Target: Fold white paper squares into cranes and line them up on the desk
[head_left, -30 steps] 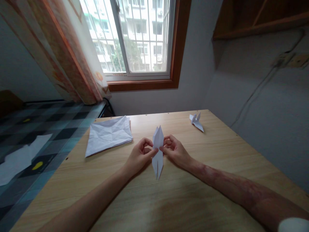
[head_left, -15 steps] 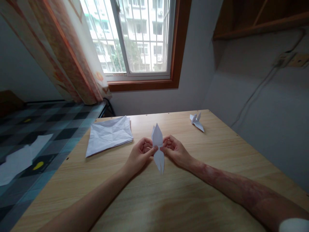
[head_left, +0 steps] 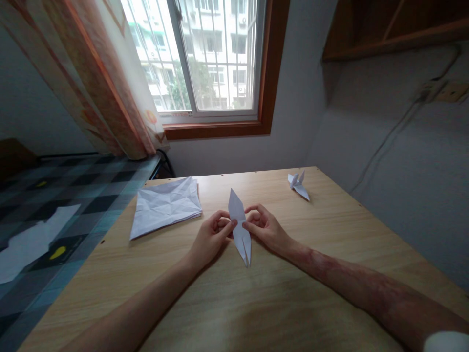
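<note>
Closest to me, both forearms reach in over the near edge of the wooden table (head_left: pixel 205 303), with something white (head_left: pixel 447 341), cut off from view, by the right one. Over the table's middle, the left hand (head_left: pixel 214 232) and the right hand (head_left: pixel 267 230) face each other, pinching the narrow folded paper (head_left: pixel 240 233) between them, thumbs on its near face, one at each edge. It slants a little, a single point at the top, the lower end split into two thin tips; I can't tell whether those touch the table.

Off the table's left side is a bed (head_left: pixel 110 195) with a checked cover, a white sheet (head_left: pixel 36 239) lying on it. Towards the table's far left corner sits a flat stack of creased paper (head_left: pixel 166 205); near its far right corner stands a small paper crane (head_left: pixel 299 188).

To the table's right, a cord (head_left: pixel 381 142) trails down the wall from a socket (head_left: pixel 452 92), under a wooden shelf (head_left: pixel 395 41). Beyond the table's far edge there's a barred window (head_left: pixel 223 63), a flowered curtain (head_left: pixel 98 88) gathered at its left.
</note>
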Available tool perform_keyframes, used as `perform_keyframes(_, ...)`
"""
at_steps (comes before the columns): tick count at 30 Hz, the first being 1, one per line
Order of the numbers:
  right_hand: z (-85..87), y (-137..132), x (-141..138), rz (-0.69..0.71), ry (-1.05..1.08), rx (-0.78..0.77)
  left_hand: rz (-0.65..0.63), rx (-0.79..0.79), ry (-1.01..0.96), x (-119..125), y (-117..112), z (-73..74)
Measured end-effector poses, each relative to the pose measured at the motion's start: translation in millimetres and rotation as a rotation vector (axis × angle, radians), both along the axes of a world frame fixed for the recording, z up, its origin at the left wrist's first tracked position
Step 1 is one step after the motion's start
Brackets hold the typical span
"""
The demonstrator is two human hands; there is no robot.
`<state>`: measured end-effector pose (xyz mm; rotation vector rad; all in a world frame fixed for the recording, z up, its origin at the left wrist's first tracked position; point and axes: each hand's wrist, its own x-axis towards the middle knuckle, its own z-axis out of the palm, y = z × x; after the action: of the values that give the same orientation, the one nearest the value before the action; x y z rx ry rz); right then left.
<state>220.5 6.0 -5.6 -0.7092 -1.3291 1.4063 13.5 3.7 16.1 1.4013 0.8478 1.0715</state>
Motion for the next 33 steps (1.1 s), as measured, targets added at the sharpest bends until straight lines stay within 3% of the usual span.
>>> perform_keyframes(8, -1.9, 2.4, 3.5, 0.018, -0.063, 0.042, -0.02, 0.027, -0.004, -0.1, -1.7, 4.9)
perform_keyframes(14, 8.0, -1.2, 12.8, -0.001, -0.18, 0.199, 0.017, 0.048, 0.037, -3.1, -2.1, 8.7)
perform_keyframes(26, -3.4, 0.2, 5.7, 0.023, -0.076, 0.079, 0.002, 0.033, -0.035, -1.7, 2.5, -6.1)
perform_keyframes(33, -8.9, 1.5, 5.3, -0.099, -0.167, 0.139, 0.004, 0.017, 0.044, -0.8, 0.6, -6.8)
